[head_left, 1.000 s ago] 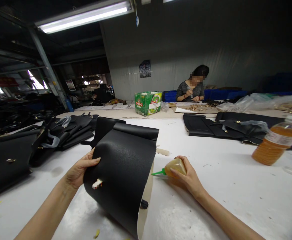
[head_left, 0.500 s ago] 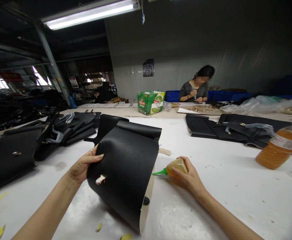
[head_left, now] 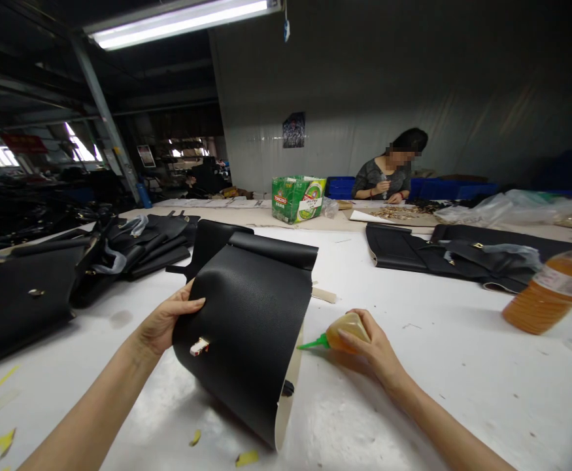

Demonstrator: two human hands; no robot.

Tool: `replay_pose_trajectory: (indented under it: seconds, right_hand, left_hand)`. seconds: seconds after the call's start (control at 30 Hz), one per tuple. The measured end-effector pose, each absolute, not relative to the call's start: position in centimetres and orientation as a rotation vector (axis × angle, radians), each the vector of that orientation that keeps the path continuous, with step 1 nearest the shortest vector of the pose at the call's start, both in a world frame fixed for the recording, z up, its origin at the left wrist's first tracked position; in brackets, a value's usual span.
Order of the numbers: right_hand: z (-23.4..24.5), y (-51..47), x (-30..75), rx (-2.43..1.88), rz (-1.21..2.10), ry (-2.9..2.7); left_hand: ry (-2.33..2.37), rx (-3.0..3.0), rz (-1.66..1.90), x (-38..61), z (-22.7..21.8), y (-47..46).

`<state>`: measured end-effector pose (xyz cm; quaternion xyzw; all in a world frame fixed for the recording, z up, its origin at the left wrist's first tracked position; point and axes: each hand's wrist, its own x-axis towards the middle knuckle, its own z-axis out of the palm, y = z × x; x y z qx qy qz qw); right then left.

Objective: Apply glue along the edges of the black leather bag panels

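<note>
Curved over the white table is a black leather panel point(head_left: 246, 314), its pale lining showing along the right edge. My left hand point(head_left: 168, 320) grips its left side, thumb on top and fingers hidden behind. A small metal clasp point(head_left: 200, 347), partly covered in white and red, sits on the panel below my thumb. In my right hand point(head_left: 376, 347) is a squeeze bottle point(head_left: 348, 332) of amber liquid, held tilted with its green nozzle point(head_left: 315, 342) pointing left. The nozzle tip is at the panel's right edge; I cannot tell whether it touches. A black piece point(head_left: 288, 388) shows at the lining.
Black leather pieces point(head_left: 25, 281) are piled at left, and more point(head_left: 427, 255) lie at back right. A large bottle of orange liquid point(head_left: 550, 291) stands at right. Behind are a green carton point(head_left: 298, 198) and a seated person point(head_left: 386, 173). Yellow scraps point(head_left: 246, 458) lie in front.
The view has shifted slightly. Both hands keep their holds, and the nozzle tip stays by the panel's right edge, dipping a little lower.
</note>
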<state>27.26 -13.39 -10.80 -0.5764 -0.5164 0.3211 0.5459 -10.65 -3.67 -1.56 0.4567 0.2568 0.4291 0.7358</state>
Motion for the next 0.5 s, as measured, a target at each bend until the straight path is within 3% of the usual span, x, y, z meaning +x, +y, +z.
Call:
replay_pose_trajectory:
  seconds: [0.5]
  right_hand:
    - [-10.0,-14.9,26.6,-1.339,0.882,-1.279]
  left_hand:
    - [0.552,1.004,0.942,-10.8,-1.8,-3.8]
